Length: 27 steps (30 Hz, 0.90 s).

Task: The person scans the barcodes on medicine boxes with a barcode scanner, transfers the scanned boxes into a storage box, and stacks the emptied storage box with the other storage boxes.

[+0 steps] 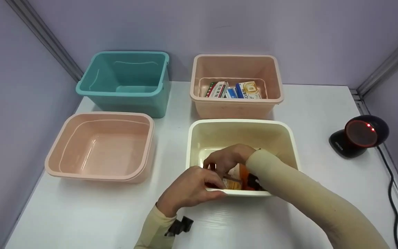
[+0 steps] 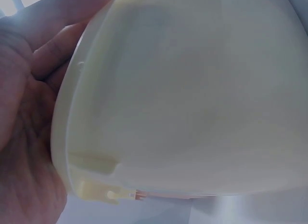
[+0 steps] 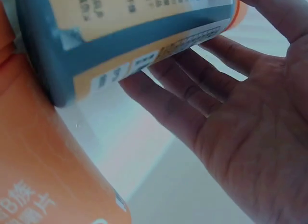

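In the head view my left hand (image 1: 193, 186) grips the near rim of a cream plastic bin (image 1: 240, 123), thumb outside and fingers over the edge. The bin's pale outer wall (image 2: 192, 98) fills the left wrist view beside the left hand (image 2: 29, 103). Reaching down inside the bin, my right hand (image 1: 228, 159) holds a dark bottle (image 3: 144, 38) with a yellow printed label and an orange cap. Its fingers lie under the bottle in the right wrist view, where the right hand (image 3: 240, 103) shows its palm. Against that bottle leans an orange bottle (image 3: 53, 151) with white lettering.
Behind the cream bin, a pink bin (image 1: 233, 107) contains several small boxes (image 1: 249, 90). A teal bin (image 1: 130, 102) and a wider pink bin (image 1: 102, 152) stand on the left. At right is a black scanner-like device (image 1: 366, 131) with red lights and a cable (image 1: 390, 186).
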### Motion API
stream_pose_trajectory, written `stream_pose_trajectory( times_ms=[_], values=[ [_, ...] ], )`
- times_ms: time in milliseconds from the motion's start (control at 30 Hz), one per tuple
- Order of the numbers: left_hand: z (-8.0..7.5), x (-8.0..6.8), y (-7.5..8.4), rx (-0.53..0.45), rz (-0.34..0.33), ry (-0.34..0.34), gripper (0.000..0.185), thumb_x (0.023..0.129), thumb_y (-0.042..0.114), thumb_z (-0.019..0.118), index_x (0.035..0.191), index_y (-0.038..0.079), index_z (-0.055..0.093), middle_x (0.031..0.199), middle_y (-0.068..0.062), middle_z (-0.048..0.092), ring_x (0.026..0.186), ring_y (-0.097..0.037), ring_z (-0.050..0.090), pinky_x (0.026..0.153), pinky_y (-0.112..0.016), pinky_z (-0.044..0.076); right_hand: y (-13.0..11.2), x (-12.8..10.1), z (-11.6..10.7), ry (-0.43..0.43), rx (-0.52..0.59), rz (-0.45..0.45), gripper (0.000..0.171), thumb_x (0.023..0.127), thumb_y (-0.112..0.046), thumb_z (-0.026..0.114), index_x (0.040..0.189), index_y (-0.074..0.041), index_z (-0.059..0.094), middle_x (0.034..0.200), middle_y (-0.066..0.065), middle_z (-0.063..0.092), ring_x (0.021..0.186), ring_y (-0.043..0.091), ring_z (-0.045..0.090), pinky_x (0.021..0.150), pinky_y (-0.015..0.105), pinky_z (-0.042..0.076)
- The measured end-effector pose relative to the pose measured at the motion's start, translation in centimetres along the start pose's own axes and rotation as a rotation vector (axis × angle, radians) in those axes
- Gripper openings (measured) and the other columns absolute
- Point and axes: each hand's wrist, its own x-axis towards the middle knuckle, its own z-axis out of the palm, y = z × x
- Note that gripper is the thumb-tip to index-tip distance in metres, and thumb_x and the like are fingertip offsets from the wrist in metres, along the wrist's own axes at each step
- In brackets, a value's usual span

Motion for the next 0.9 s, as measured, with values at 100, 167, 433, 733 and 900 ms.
stream_pose_trajectory(
  times_ms=[100, 167, 433, 733, 900],
  values=[
    [-0.1, 0.0, 0.0, 0.003, -0.003, -0.004, 0.007, 0.084, 0.020, 0.079, 0.086, 0.014, 0.078, 0.084, 0.010, 0.069, 0.076, -0.004, 0.062, 0.071, -0.022, 0.047, -0.1, -0.2, -0.2, 0.000, 0.021, 0.015, 0.037, 0.080, -0.003, 0.074, 0.113, -0.013, 0.063, 0.095, -0.001, 0.059, 0.087, 0.014, 0.051, 0.077, 0.028, 0.043],
    [-0.1, 0.0, 0.1, 0.002, -0.005, -0.006, 0.007, 0.084, 0.020, 0.079, 0.086, 0.014, 0.078, 0.083, 0.010, 0.069, 0.075, -0.001, 0.060, 0.070, -0.022, 0.047, -0.2, -0.4, -0.4, 0.008, 0.027, 0.022, 0.039, 0.079, -0.006, 0.077, 0.114, -0.014, 0.062, 0.096, -0.002, 0.059, 0.088, 0.014, 0.051, 0.078, 0.029, 0.043],
    [-0.2, -0.1, 0.1, -0.019, -0.026, -0.021, 0.007, 0.085, 0.020, 0.078, 0.089, 0.014, 0.078, 0.084, 0.012, 0.069, 0.075, 0.002, 0.057, 0.070, -0.017, 0.044, -0.1, -2.4, -1.5, 0.073, 0.160, 0.014, 0.047, 0.076, -0.009, 0.079, 0.119, -0.019, 0.063, 0.109, -0.003, 0.060, 0.102, 0.019, 0.050, 0.092, 0.036, 0.041],
    [-0.3, 0.0, 0.1, -0.069, -0.068, -0.040, 0.009, 0.086, 0.021, 0.077, 0.092, 0.014, 0.079, 0.088, 0.012, 0.070, 0.082, 0.001, 0.060, 0.073, -0.022, 0.048, 0.7, -4.9, -2.6, 0.189, 0.188, -0.059, 0.056, 0.077, -0.007, 0.079, 0.128, -0.017, 0.059, 0.116, 0.001, 0.058, 0.106, 0.023, 0.052, 0.092, 0.036, 0.046],
    [-0.2, 0.1, 0.1, -0.055, -0.056, -0.041, 0.008, 0.086, 0.019, 0.077, 0.090, 0.013, 0.079, 0.085, 0.011, 0.070, 0.078, 0.001, 0.059, 0.072, -0.024, 0.051, 1.0, -6.4, -2.9, 0.251, 0.223, -0.145, 0.052, 0.074, -0.006, 0.076, 0.123, -0.014, 0.059, 0.113, 0.003, 0.059, 0.106, 0.023, 0.053, 0.092, 0.037, 0.045]
  ],
)
